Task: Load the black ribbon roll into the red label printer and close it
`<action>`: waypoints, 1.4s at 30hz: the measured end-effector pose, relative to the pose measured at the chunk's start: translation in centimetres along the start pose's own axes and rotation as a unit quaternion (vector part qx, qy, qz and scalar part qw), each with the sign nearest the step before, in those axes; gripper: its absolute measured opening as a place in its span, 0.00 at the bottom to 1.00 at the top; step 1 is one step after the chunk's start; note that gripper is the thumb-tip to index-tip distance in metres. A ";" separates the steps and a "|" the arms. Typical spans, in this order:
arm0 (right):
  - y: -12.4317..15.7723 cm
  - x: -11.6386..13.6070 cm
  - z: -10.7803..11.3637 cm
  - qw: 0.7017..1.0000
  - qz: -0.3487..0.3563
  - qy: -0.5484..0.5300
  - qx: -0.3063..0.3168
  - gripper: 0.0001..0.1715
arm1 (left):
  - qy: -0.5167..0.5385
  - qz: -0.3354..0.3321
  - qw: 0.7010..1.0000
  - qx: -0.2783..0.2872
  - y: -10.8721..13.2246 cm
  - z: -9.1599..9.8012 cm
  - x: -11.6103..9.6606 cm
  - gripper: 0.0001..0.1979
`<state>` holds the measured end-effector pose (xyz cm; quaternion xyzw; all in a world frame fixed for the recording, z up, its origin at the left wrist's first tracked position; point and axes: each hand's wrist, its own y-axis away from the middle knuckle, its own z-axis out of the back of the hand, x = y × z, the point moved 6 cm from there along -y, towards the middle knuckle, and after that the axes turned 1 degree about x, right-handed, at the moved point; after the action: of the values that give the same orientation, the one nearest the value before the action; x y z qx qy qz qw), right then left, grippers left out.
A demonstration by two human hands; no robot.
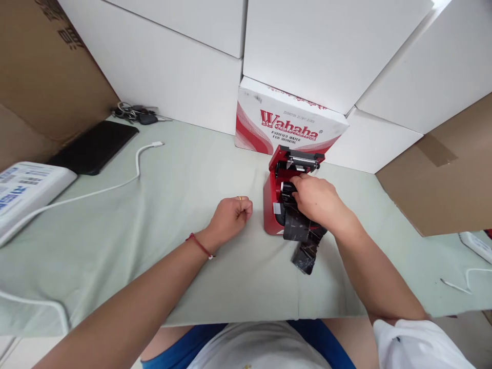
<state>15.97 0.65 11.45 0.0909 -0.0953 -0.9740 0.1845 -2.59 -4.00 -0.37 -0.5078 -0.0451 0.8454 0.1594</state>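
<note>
"Near the back edge of the cloth-covered table (192, 164), what stands before you?"

"A red box (271, 218), a little right of the table's middle. Its lid (298, 155) is tipped up toward a white and red carton (288, 123) that reads Wahaha. Inside the box's open top lies a black roll (288, 188) with a pale left end."

"Which of your hands is nearer the roll?"

"My right hand (317, 197), by far. It reaches in from the table's right side, palm down, with fingers curled at the roll. They cover its right end, so I cannot tell whether they pinch it or only touch it."

"How does the roll lie from there?"

"Just left of my knuckles, at the fingertips. As far as I can judge, its long axis runs crosswise, roughly along the table's back edge, so my fingers meet it from the right-hand end."

"Does anything hang from it?"

"A black strip (295, 225) seems to come off the roll. It drops over the box's front and ends in a crumpled tail on the cloth, pointing toward the table's near edge."

"And the other hand?"

"My left hand (230, 218) is a loose fist at the cloth, with nothing visible in it. It sits left of the box, near but not touching, and closer than the roll to the table's near edge."
</note>
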 end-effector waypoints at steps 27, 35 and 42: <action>11.2 0.5 -5.6 0.883 0.194 -0.188 -0.383 0.24 | -0.012 -0.030 0.997 -0.070 0.9 1.2 -1.9 0.13; 10.7 -0.2 -7.1 0.855 0.195 -0.231 -0.422 0.31 | -0.167 -0.100 0.977 -0.084 -4.5 2.3 -9.7 0.12; 10.8 -0.4 -7.5 0.846 0.214 -0.259 -0.414 0.34 | -0.396 -0.017 0.912 0.104 -10.0 -2.8 -11.1 0.09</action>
<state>21.66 -10.22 6.65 -0.2721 0.2549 -0.8475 0.3779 6.90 1.72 10.10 -0.1112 -0.0252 0.9742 0.1947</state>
